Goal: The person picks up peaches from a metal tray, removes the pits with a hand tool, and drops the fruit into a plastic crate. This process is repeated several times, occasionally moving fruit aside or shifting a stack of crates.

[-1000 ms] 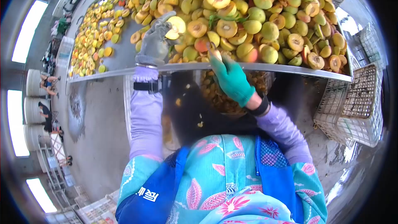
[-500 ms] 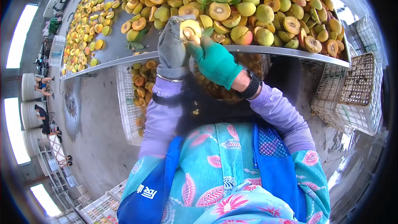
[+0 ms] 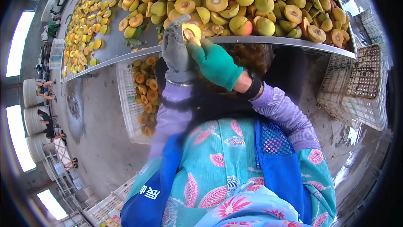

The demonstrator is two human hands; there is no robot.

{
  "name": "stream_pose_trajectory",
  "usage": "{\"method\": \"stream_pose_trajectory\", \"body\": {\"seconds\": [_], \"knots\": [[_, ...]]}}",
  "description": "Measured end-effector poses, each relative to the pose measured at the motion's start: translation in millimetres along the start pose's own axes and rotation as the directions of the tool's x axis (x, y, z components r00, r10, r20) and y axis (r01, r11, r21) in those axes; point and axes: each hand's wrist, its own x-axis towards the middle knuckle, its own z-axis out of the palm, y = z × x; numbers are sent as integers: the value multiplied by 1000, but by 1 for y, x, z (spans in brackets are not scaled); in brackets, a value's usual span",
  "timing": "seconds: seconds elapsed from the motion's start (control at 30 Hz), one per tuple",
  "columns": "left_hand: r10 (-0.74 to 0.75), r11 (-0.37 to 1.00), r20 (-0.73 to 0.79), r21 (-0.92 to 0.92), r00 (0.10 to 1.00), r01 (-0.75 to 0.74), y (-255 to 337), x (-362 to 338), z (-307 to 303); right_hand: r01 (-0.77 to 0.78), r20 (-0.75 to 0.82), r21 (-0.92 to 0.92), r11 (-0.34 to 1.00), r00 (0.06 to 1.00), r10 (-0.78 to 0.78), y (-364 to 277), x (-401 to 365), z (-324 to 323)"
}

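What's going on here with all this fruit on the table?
A person stands at a metal table heaped with halved peaches. Their grey-gloved left hand grips a peach half at the table's edge, cut side up, while the fingers of the green-gloved right hand press at its pit. Under the table, a white crate holds more halves. Other crates sit on the right.

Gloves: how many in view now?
2: grey on the left hand, green on the right hand, both at a fruit half. Hands of distant people are too small to tell.
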Motion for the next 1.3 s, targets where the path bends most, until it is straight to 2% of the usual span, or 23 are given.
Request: {"method": "stream_pose_trajectory", "body": {"seconds": [0.03,0.1,0.17,0.2,0.27,0.4,0.5,0.6,0.7,0.73,0.77,0.8,0.83,0.87,0.9,0.97,1.0,1.03,1.1,1.13,1.23,1.27,1.3], "knots": [[-23,1000,-29,2,999,24,0,-4,1,9,-4,-52,999,1000,-10,0,-3,1],[206,932,46,296,977,-211,4,-2,-4,29,-12,-160,987,999,-32,-5,-9,-1],[-38,999,20,-20,999,38,11,-3,-5,29,-58,-116,993,998,-36,-4,-9,4],[-161,969,41,-180,986,166,14,-3,-4,27,-84,-94,995,996,-35,-3,-10,6],[-73,982,-22,-175,997,68,20,-3,3,15,-126,-85,996,992,-26,-4,-11,9],[-101,959,-128,-276,987,62,19,-7,4,31,-78,-39,999,996,-34,3,-10,12],[-57,992,35,-113,998,61,23,2,-8,-56,-7,83,995,998,57,10,-12,16],[-312,947,303,23,900,321,30,18,-19,-55,40,345,937,998,44,1,-18,14],[-170,977,478,198,862,84,27,31,-20,-458,337,585,669,888,313,-20,-24,-4],[-345,933,378,42,859,356,31,28,-10,-472,350,590,655,881,320,-22,-23,-7],[-133,977,443,207,887,43,32,30,-11,-487,363,595,639,873,327,-23,-21,-9],[64,900,539,333,840,-283,31,36,-13,-502,375,601,622,864,335,-22,-20,-10],[221,711,653,401,725,-578,29,43,-16,-501,389,605,619,864,318,-19,-21,-10],[308,473,803,335,509,-815,27,55,-18,-502,406,604,619,862,303,-17,-23,-11],[277,603,762,336,585,-724,26,58,-17,-498,420,601,626,862,283,-17,-21,-12],[187,814,680,297,709,-499,27,60,-8,-550,527,765,335,834,166,-27,-19,-12],[-22,994,478,101,878,-30,24,50,5,-564,557,808,171,826,90,-31,-16,-13],[-166,984,444,15,881,178,29,49,11,-578,578,802,151,815,51,-29,-13,-15],[-466,804,423,-163,777,572,43,42,15,-613,616,785,94,788,-10,-23,-11,-20],[-452,799,540,-109,710,591,50,41,6,-613,608,785,85,790,79,-33,-18,-27],[-333,825,452,-285,828,487,58,24,2,-660,649,746,-87,750,-129,-28,-19,-26],[-535,557,481,-418,695,718,53,23,3,-675,646,725,-138,736,-201,-21,-18,-22],[-532,484,503,-480,681,732,46,22,3,-685,650,713,-151,725,-228,-21,-19,-20]]}}
